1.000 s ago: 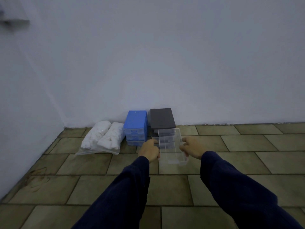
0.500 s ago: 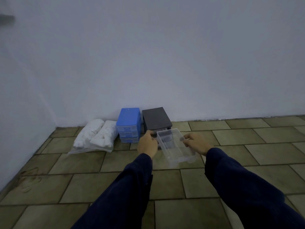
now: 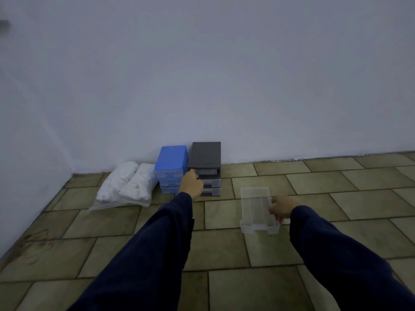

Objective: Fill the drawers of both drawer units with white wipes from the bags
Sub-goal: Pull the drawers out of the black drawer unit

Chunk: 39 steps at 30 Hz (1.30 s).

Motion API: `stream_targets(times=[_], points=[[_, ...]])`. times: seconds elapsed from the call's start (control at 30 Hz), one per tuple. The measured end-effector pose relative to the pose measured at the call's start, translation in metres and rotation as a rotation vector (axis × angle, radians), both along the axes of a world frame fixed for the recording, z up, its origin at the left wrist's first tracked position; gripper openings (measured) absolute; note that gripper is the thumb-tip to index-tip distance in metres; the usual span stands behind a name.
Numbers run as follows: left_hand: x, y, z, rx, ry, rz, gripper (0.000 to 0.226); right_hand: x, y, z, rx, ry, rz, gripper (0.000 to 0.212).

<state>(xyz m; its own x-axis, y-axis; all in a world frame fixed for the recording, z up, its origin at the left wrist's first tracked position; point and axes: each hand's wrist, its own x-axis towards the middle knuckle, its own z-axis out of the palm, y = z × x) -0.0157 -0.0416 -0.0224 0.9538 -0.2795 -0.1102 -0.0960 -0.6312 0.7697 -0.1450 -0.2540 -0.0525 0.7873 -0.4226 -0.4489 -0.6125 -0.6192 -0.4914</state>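
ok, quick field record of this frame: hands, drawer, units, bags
left hand: at the front of the grey drawer unit, near its top slot; grip unclear
right hand: grips the clear drawer by its right side
clear drawer: out of the unit, empty, over the floor tiles
blue drawer unit: drawers in
wipe bags: left of the blue unit, by the wall

We're looking at a bare room corner, hard to call it home or storeroom: plain white walls [image 3: 224, 75] meet a floor [image 3: 224, 250] of worn olive-brown tiles, with small plastic drawer units [image 3: 204, 158] set straight on the floor against the wall.
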Motion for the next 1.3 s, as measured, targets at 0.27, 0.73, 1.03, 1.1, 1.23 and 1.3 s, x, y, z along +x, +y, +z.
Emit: stream_targets(times=[0.27, 0.73, 1.03, 1.1, 1.23, 1.3], points=[[0.007, 0.013, -0.017, -0.104, 0.010, 0.172, 0.026, 0.021, 0.012, 0.017, -0.590, -0.105, 0.098, 0.027], [0.007, 0.024, -0.030, -0.342, 0.225, -0.002, 0.057, 0.085, 0.089, 0.009, 0.346, -0.341, 0.067, 0.054], [0.016, 0.030, -0.037, -0.119, 0.135, -0.100, 0.065, 0.082, 0.087, 0.016, 0.265, -0.308, 0.170, 0.063], [0.016, 0.033, -0.040, 0.005, 0.110, -0.131, 0.068, 0.080, 0.087, 0.016, 0.242, -0.270, 0.213, 0.079], [0.020, 0.037, -0.039, 0.167, 0.064, -0.166, 0.071, 0.080, 0.086, 0.023, 0.195, -0.092, 0.322, 0.113], [0.020, 0.039, -0.036, 0.183, 0.061, -0.179, 0.073, 0.081, 0.086, 0.028, 0.211, -0.031, 0.364, 0.117]])
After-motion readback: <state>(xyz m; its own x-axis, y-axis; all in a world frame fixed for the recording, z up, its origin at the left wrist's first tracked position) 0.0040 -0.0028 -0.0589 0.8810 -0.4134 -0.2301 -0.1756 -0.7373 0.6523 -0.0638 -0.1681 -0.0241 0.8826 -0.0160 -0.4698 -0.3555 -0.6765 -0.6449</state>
